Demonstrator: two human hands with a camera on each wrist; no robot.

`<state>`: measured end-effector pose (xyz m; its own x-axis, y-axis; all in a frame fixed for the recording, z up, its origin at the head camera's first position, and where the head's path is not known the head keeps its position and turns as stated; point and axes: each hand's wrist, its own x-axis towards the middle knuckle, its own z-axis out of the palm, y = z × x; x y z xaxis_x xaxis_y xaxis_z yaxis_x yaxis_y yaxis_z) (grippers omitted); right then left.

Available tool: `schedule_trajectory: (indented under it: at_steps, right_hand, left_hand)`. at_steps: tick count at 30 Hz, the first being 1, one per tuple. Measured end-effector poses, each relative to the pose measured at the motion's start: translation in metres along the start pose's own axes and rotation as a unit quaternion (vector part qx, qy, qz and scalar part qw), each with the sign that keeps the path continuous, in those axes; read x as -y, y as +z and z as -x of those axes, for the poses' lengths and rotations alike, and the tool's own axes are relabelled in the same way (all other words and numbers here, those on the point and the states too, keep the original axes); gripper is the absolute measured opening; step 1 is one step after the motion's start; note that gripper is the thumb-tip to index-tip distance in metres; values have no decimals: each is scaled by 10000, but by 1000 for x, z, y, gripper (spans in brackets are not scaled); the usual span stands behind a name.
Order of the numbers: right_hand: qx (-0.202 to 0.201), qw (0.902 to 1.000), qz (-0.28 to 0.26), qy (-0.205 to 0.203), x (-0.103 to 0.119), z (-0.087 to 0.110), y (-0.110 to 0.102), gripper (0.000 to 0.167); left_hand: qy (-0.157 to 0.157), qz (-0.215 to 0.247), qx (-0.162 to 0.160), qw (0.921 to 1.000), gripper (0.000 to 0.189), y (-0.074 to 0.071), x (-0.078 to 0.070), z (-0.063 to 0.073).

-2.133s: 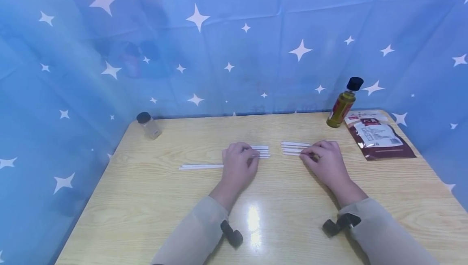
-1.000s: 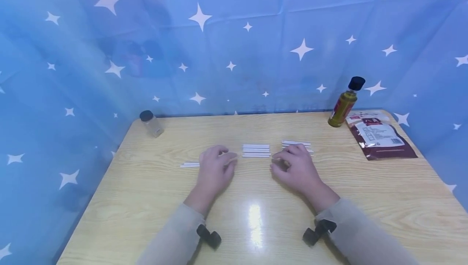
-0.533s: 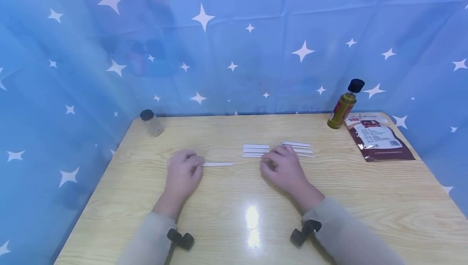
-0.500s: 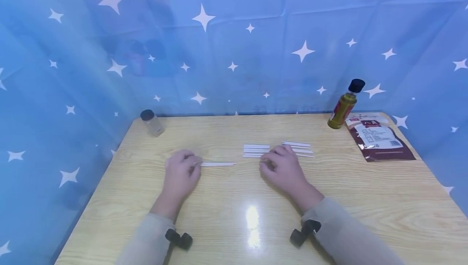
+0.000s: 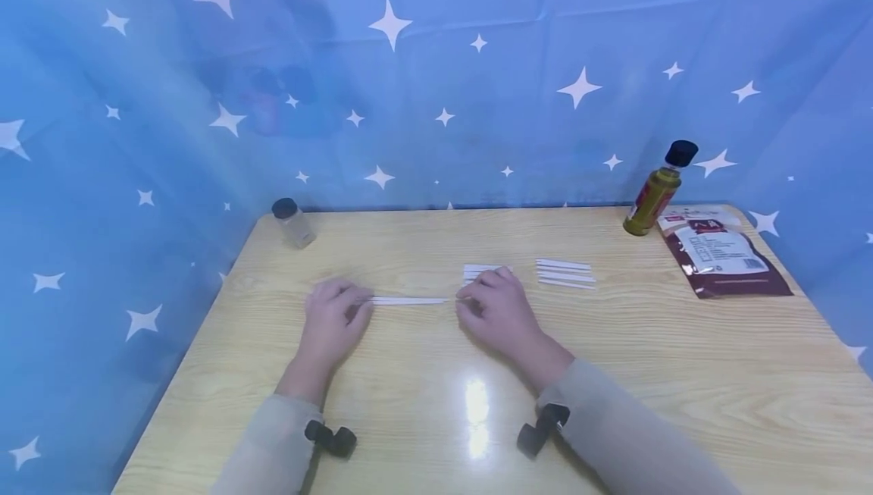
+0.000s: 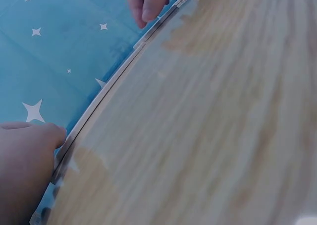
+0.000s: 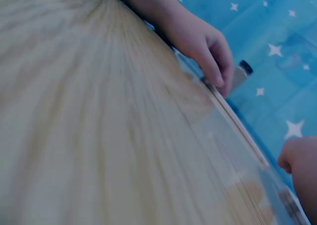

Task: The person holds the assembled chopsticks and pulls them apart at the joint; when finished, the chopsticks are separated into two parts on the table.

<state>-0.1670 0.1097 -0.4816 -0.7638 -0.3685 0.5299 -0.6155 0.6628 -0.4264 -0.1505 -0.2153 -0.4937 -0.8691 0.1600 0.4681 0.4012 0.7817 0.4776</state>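
Observation:
A few thin white sticks (image 5: 409, 301) lie lengthwise on the wooden table between my hands. My left hand (image 5: 334, 321) pinches their left end between thumb and fingers, as the right wrist view shows on the left hand (image 7: 198, 41). Close to their right end is my right hand (image 5: 501, 317), fingers loosely bent, with no hold on the sticks visible. It partly covers a middle row of several white sticks (image 5: 480, 268). Another row of white sticks (image 5: 566, 274) lies further right, apart from both hands. In the left wrist view the sticks (image 6: 104, 96) run along the table in line.
A clear jar with a black lid (image 5: 295, 226) stands at the back left. At the back right stand a bottle of yellow-green liquid (image 5: 652, 201) and, beside it, a flat brown-and-white food packet (image 5: 723, 256). A blue starry curtain (image 5: 436, 86) hangs behind the table (image 5: 409, 404).
My left hand has moved left from the middle row to the left end of the separate sticks. My right hand has moved left from the right row, uncovering it, towards these sticks' right end.

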Motion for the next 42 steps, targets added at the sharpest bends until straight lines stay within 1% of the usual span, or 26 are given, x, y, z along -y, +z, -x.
schedule_trajectory:
  at_steps: [2,4,8,12,18,23,28,31,34,39,42]
  right_hand:
    - [157,9999,36,42,4,-3,5,10]
    - [186,9998,37,-24,9,-6,11,9]
    - [36,9998,-45,-175,18,-14,23,10]
    - [184,9998,-95,-77,27,-19,32,12]
    - [415,9991,108,44,42,-24,44,14]
    - [594,9977,281,163,51,-28,52,17]
    - [810,9947,511,369,50,-27,55,16]
    - [960,9926,463,586,49,-25,54,16]
    - [1000,9914,370,756,49,-25,52,17]
    - [1018,9908,319,835,50,-25,49,16]
    - [1131,9889,265,924,52,-25,47,14]
  left_hand:
    - [-26,-5,45,10000,15,2,-1,-1]
    - [-45,-26,81,10000,15,2,-2,-1]
    - [-75,-115,204,9997,14,0,-3,-3]
    - [-194,-160,308,9992,14,-2,-2,-4]
    - [-255,-196,422,9986,14,-1,0,-4]
    - [-226,-180,361,9989,13,-1,2,-2]
    - [-121,-106,307,9994,12,1,3,-1]
    - [-81,-69,347,9993,11,2,2,-2]
    - [-54,-33,375,9993,12,2,1,-3]
    - [-46,28,375,9993,13,2,-1,-4]
    - [4,58,338,9994,13,1,-2,-5]
